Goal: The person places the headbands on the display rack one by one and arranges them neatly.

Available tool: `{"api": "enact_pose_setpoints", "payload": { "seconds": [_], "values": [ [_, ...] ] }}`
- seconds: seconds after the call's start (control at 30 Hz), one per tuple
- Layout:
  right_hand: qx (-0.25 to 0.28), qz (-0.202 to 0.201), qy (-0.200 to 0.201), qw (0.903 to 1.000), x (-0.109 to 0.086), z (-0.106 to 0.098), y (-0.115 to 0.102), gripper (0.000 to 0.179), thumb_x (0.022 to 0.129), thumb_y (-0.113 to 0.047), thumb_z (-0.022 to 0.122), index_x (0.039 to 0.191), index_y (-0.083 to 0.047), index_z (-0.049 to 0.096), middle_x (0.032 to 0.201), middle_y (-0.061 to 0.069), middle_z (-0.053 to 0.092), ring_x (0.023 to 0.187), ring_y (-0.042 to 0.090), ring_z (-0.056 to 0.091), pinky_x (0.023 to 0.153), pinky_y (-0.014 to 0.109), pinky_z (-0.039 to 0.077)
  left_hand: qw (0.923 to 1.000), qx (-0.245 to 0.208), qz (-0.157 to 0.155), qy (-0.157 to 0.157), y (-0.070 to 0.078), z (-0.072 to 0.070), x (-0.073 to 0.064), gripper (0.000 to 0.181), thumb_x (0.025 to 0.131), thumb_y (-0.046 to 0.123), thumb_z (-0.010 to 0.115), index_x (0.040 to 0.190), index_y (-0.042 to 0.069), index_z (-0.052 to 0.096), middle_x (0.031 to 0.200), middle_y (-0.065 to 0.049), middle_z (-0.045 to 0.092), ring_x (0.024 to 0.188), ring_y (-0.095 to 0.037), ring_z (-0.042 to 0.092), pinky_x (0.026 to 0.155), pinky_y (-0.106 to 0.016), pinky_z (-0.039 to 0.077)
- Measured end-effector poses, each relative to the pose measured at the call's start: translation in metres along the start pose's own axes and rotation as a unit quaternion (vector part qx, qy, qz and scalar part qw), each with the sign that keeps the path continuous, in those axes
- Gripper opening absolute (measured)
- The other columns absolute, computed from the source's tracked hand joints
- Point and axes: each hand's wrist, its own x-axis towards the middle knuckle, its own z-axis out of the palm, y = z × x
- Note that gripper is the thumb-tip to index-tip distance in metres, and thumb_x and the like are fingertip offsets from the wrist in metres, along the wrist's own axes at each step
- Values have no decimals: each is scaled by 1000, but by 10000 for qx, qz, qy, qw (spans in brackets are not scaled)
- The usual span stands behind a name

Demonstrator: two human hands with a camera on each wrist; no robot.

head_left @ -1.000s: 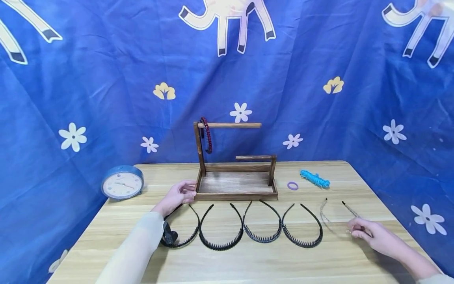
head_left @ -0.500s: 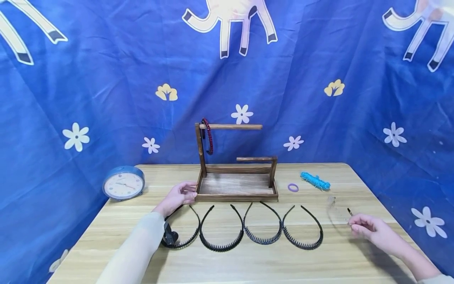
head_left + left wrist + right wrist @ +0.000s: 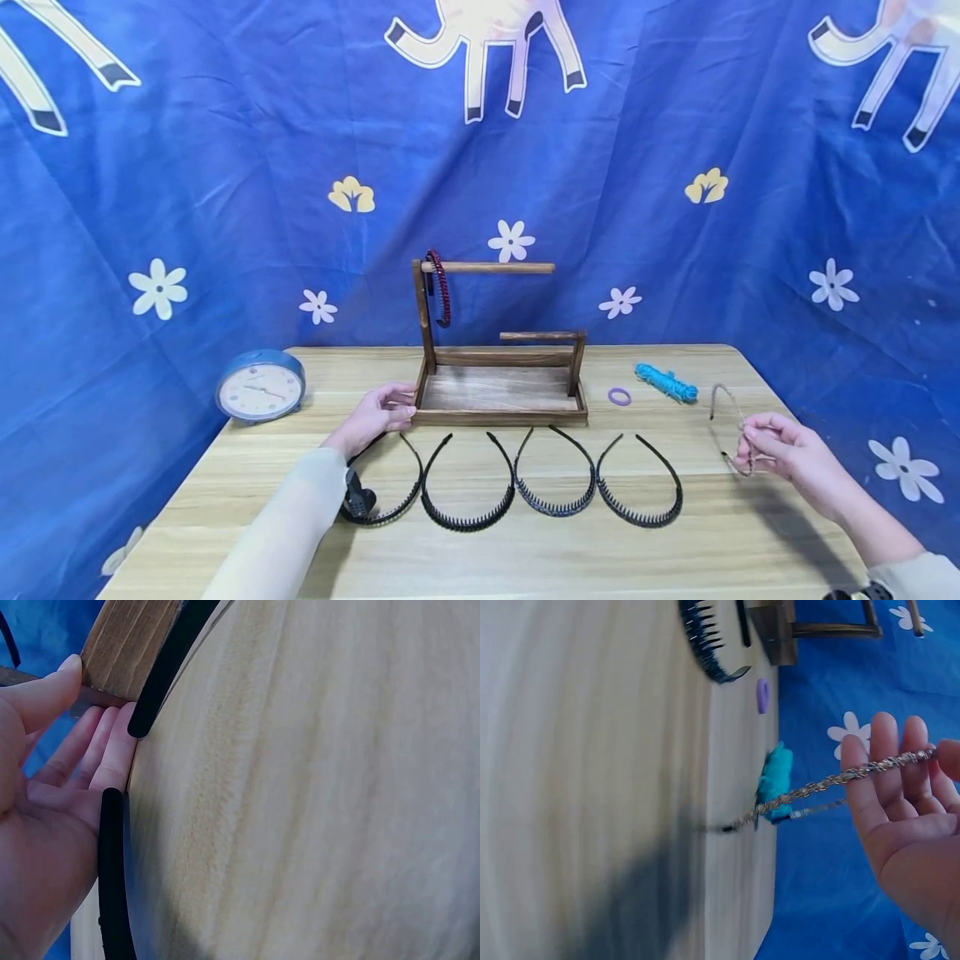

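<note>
My right hand [image 3: 795, 458] pinches a thin beaded headband [image 3: 729, 390] between thumb and fingers, raised above the table's right side. In the right wrist view its twisted, glittery band [image 3: 810, 789] runs across the fingers, its dark tips pointing away from the hand. My left hand [image 3: 375, 418] holds the front left corner of a brown wooden stand [image 3: 502, 415]; the left wrist view shows the thumb and fingers about the wood corner [image 3: 127, 649]. A red headband [image 3: 442, 296] hangs at the left end of the stand's upper bar [image 3: 495, 267].
Along the front lie several dark toothed headbands, among them a black headband [image 3: 467, 525] and a bluish headband [image 3: 557, 508]. A blue clock [image 3: 261, 390] stands at the left. Right of the stand are a purple ring [image 3: 619, 397] and a blue rope bundle [image 3: 666, 383]. Blue cloth hangs behind.
My right hand has lifted the beaded headband off the table and turned it, so its open ends now point left. My left hand stays at the stand's corner.
</note>
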Motion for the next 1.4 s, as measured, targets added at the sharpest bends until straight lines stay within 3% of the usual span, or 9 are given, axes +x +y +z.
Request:
{"api": "enact_pose_setpoints", "payload": {
  "seconds": [0.23,0.53,0.63,0.87,1.1,1.4],
  "values": [
    [1246,75,-67,9922,12,-1,-10,30,100,2,32,106,-6,60,88,7,65,82,21,65,78,38,56,10000,34,-15,-47,-1,1,-2,54,89,0,58,137,-7,34,125,-32,40,101,-33,55,90,-45,50],
    [2697,337,-609,9604,22,-8,-10,40,101,1,23,111,-3,62,97,11,65,92,25,63,88,38,52,10000,-7,24,-94,-2,3,-4,53,90,0,58,137,-7,34,126,-33,39,103,-34,54,90,-45,50],
    [2819,366,-593,9569,24,-8,-9,41,101,2,22,112,-4,61,98,11,65,93,25,63,87,37,52,10000,-11,14,-82,-2,3,-3,53,90,0,58,137,-7,35,125,-32,39,102,-34,54,90,-45,50],
    [2532,319,-233,9666,36,0,-16,35,99,4,28,116,-6,58,97,10,66,89,23,64,83,34,54,10000,30,70,-40,-3,3,0,53,89,0,60,136,-7,37,124,-31,41,101,-32,55,89,-43,51],
    [2955,89,-250,9550,57,15,-21,36,100,3,28,114,-3,60,97,13,66,89,26,64,84,36,54,10000,23,79,-39,1,0,-2,53,89,-3,58,136,-9,35,126,-35,38,105,-40,52,90,-46,49],
    [3294,-137,-281,9437,87,28,-30,35,101,0,28,115,-1,60,95,15,66,86,28,64,82,38,54,9999,66,77,7,-1,0,-1,51,89,-2,58,135,-8,37,124,-32,41,101,-33,55,89,-42,51]
  ]
}}
